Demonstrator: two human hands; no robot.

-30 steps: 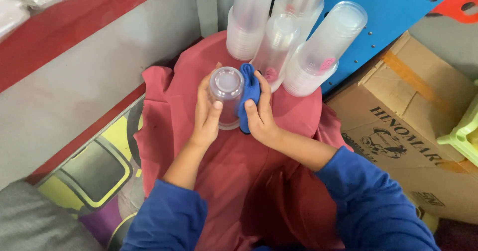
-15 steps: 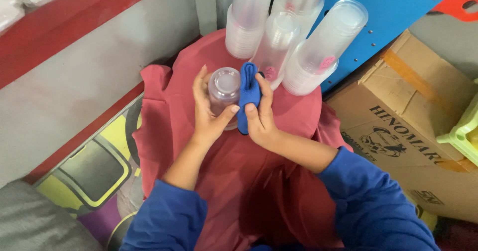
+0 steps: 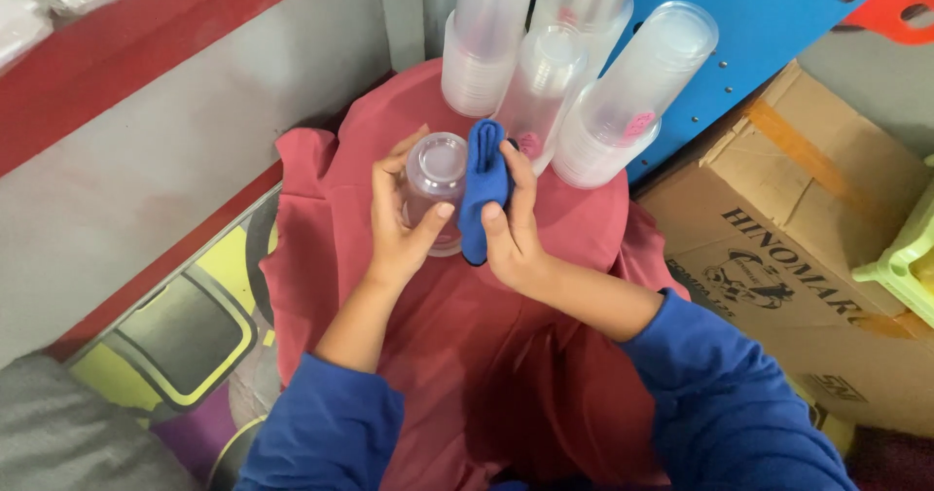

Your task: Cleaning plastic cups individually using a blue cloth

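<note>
- While the clear plastic cup (image 3: 434, 191) stands upside down at frame centre, long axis upright, it is gripped around its wall by the left hand (image 3: 397, 220).
- A folded blue cloth (image 3: 482, 187) is pinched by the right hand (image 3: 513, 228) and pressed against the cup's right side; both hands are equally close.
- The cup rests on a red cloth-covered surface (image 3: 545, 355).
- Stacks of clear plastic cups (image 3: 555, 72) are seen just above; a brown cardboard box (image 3: 808, 248) lies at right.
</note>
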